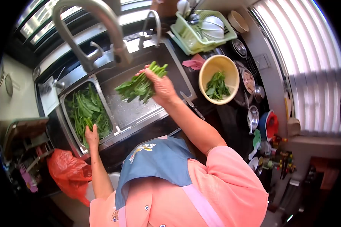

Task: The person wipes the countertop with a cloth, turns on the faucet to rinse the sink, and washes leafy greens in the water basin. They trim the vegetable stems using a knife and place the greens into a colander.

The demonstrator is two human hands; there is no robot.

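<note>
Blue apron (159,159) cloth lies nearest, over a pink shirt (231,181), on the near side of the sink (138,113). Above the sink, the right hand (163,87) holds a bunch (134,89) of leafy greens, its fingers wrapped around the pale stems; the leaves spread toward the sink's left side. Wet patches shine on the metal below.

Just left of the sink, a smaller basin (115,128) is heaped with more greens (87,106). The left hand (91,136) is at this heap's near edge, fingers close together; stems show at the fingertips, but I cannot tell whether they are gripped. Farther left of the sink and nearer the body is a red bag (69,174).

At the sink's far edge stands a tall tap (113,30), with a thinner tap (157,26) to its right. Right of the sink, a knife (191,105) lies beside the rim, and a cream bowl (205,72) holds a small clump (217,86) of greens. Between that bowl and the sink's far right corner is a pink cloth (195,62). Beyond that corner, a green rack (193,39) carries white bowls (213,28).
</note>
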